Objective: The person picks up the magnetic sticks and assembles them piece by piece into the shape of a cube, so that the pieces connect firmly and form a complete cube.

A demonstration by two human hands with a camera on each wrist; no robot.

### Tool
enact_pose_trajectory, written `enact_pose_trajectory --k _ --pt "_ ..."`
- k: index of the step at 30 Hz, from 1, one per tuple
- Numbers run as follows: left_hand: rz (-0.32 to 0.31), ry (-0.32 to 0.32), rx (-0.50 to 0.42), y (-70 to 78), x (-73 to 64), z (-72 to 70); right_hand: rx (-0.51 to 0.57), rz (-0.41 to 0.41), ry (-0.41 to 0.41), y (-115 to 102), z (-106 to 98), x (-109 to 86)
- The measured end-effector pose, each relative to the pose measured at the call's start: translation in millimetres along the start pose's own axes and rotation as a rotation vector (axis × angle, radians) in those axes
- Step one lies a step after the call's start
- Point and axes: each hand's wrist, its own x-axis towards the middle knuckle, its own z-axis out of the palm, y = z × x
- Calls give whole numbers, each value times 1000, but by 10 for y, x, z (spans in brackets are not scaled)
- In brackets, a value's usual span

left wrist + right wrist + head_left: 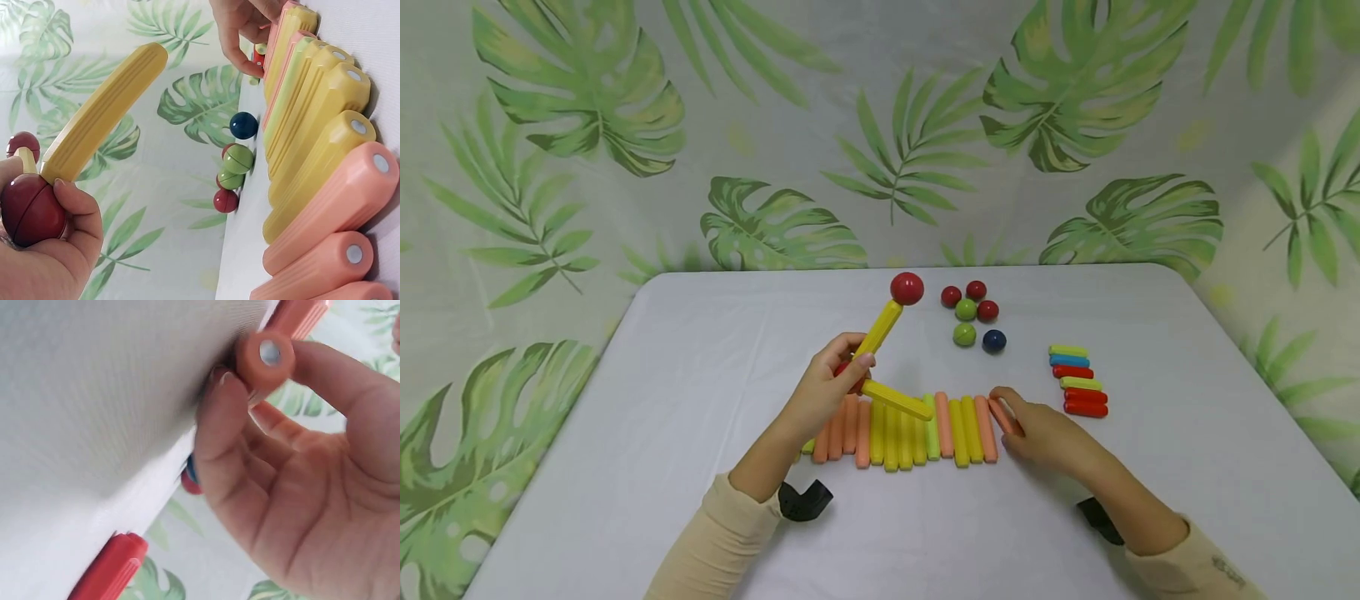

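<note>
Your left grip (823, 383) is clamped on a glossy red ball (32, 209) that joins two yellow ridged plastic-looking sticks (897, 400), raised over the row of pastel ridged sticks (906, 442) on the white cloth-covered counter (700, 375). Your right grip (1037, 429) pinches a salmon-pink ridged stick (1004, 417) at the row's right end.

Watch the lower yellow stick: it juts out over the row, so if you dip your left grip, its tip could knock pieces askew. The silvery discs (359, 127) in the stick ends look like magnets; a careless pass might snap onto the wrong one. A twist at the clamped ball could break a joint, and lifting the salmon-pink stick crookedly may drag its neighbour.

Counting, you hold two yellow sticks, two red balls (the other (907, 288) tops the upper stick) and one salmon-pink stick. The row shows six pink, six yellow and at least two yellow-green sticks; your left arm hides its left end. Behind the row lie three red balls (951, 296), two green balls (965, 334) and one dark blue ball (994, 341). Right of the row: three short red sticks (1086, 409), two short yellow-green sticks (1081, 383), one short blue stick (1070, 361).
</note>
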Motion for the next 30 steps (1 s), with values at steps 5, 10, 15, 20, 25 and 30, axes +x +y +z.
enact_pose_trajectory --k 5,10,15,20,25,30 --pt "11 -6 -9 -7 3 -7 75 -118 125 -17 -143 -6" --pt "11 -7 -12 -20 6 -11 215 -342 295 -172 -322 -5" --pt "5 -23 -22 -57 13 -12 321 -518 441 -417 -458 -1" --pt "2 -30 -11 -66 15 -1 393 -566 457 -665 -552 40" --pt "-22 -31 -6 -170 61 -27 459 -562 449 -765 -597 141" --pt "-69 -17 1 -344 151 -71 582 -565 412 -805 -646 271"
